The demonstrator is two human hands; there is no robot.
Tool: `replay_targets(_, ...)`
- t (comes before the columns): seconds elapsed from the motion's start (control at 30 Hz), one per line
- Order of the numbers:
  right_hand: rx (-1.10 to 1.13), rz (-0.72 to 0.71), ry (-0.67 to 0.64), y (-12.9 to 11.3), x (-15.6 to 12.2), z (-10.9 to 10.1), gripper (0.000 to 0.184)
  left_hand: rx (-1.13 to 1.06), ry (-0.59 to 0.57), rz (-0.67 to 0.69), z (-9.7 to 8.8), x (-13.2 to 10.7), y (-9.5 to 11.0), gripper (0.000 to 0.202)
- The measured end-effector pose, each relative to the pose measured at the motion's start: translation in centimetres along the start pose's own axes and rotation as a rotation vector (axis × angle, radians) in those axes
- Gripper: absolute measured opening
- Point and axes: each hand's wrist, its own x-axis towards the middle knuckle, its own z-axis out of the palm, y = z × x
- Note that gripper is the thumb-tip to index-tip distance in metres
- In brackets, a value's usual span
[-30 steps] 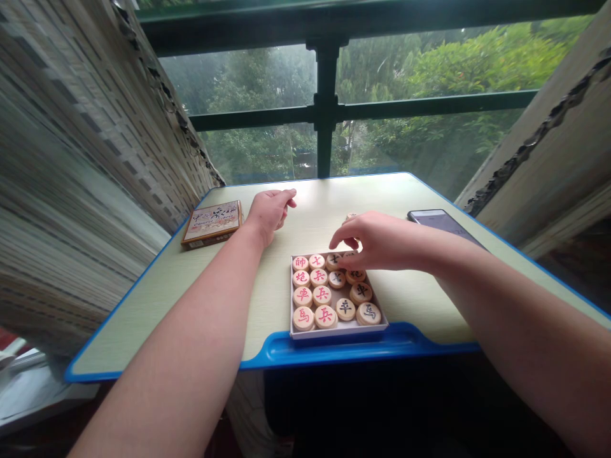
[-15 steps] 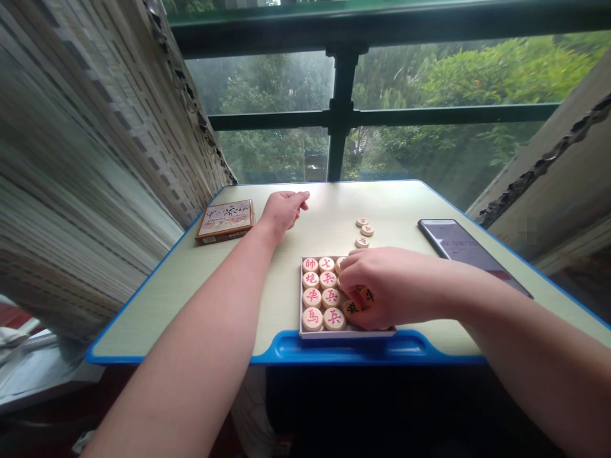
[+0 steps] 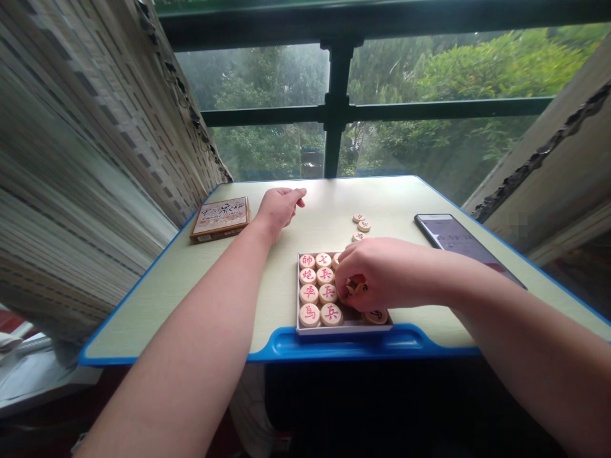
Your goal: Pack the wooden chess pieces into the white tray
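A shallow white tray (image 3: 344, 329) near the table's front edge holds several round wooden chess pieces (image 3: 317, 294) with red and black characters. My right hand (image 3: 382, 273) is curled over the tray's right half, fingers closed on a black-marked piece (image 3: 357, 287) lifted a little off its spot. My left hand (image 3: 279, 207) rests on the tabletop farther back, loosely curled with the fingertips pinched together; I cannot see anything in it. Three loose pieces (image 3: 361, 226) lie on the table behind the tray.
The box lid (image 3: 220, 217) lies at the table's left edge. A phone (image 3: 453, 238) with a lit screen lies at the right. The table (image 3: 229, 286) has a blue rim and stands against a window, with woven blinds on both sides.
My right hand came back from the loose pieces behind the tray, dropped onto the tray's right half and closed on a black-marked piece. My left hand stayed put.
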Motion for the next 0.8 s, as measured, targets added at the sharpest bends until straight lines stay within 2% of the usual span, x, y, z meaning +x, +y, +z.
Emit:
replay_targets(0.13,0.084,-0.060,0.009,0.4,-0.2,-0.4,0.015,0.023,0.005,0.012,0.0,0.1,-0.1,0.026)
replay_targets(0.2,0.093,-0.040,0.065,1.0,-0.4,-1.1,0.017,0.034,0.005,0.021,-0.1,0.1,-0.2,0.026)
replay_targets(0.27,0.063,0.073,0.178,2.3,-0.5,-1.8,0.022,0.044,0.001,0.026,-0.1,0.1,-0.2,0.026)
replay_targets(0.33,-0.031,0.266,0.322,4.0,-0.5,-2.3,0.027,0.068,0.007,0.033,-0.2,0.2,-0.3,0.026)
replay_targets(0.37,-0.093,0.350,0.342,4.9,-0.6,-2.4,0.029,0.089,0.015,0.044,-0.1,0.2,-0.3,0.026)
replay_targets(0.43,-0.187,0.482,0.267,6.4,-0.8,-2.5,0.037,0.151,0.032,0.085,0.0,0.0,-0.3,0.027)
replay_targets(0.53,-0.134,0.578,0.047,6.9,-1.0,-2.4,0.050,0.257,-0.006,0.175,0.6,-0.7,0.0,0.028)
replay_targets(0.63,-0.094,0.600,-0.102,6.1,-1.0,-2.3,0.044,0.279,-0.112,0.229,1.4,-1.9,0.7,0.030)
replay_targets(0.7,-0.105,0.597,-0.107,5.5,-0.9,-2.1,0.032,0.263,-0.150,0.236,1.7,-2.5,1.3,0.032)
replay_targets(0.8,-0.085,0.530,-0.003,5.2,-0.8,-2.0,0.022,0.238,-0.209,0.194,1.8,-3.2,2.1,0.033)
